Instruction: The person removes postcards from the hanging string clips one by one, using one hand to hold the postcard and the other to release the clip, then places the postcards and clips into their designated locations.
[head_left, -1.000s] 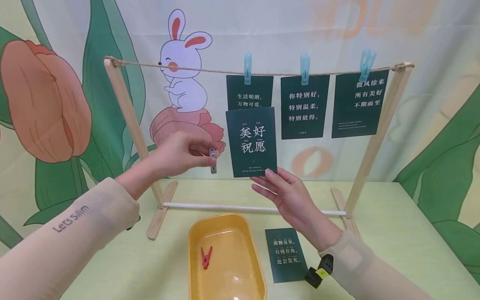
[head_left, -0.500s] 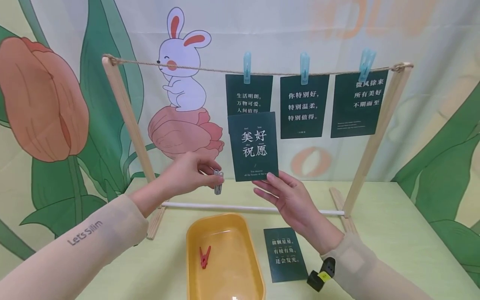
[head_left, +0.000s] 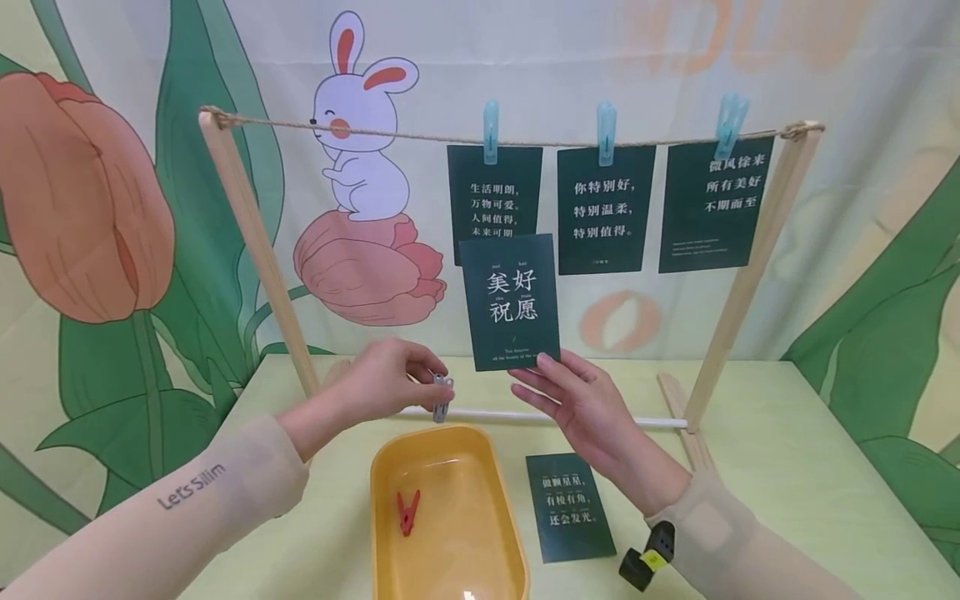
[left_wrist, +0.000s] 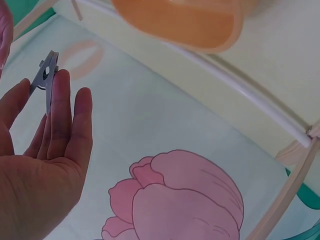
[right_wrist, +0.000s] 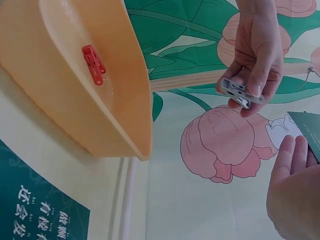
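Grey clip (head_left: 440, 407) pinched by left hand (head_left: 390, 379), unhung card (head_left: 512, 302) by right hand (head_left: 588, 408) — three hung cards (head_left: 606, 210) above, loose card (head_left: 571, 508) below.

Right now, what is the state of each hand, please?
Left hand: closed, pinching a grey clip.
Right hand: closed, holding a green card near its lower corner.

Our head view looks forward and down. Close, tilted wrist views share the gray clip (right_wrist: 237, 90) and seemingly the tray's far end (left_wrist: 185, 27).
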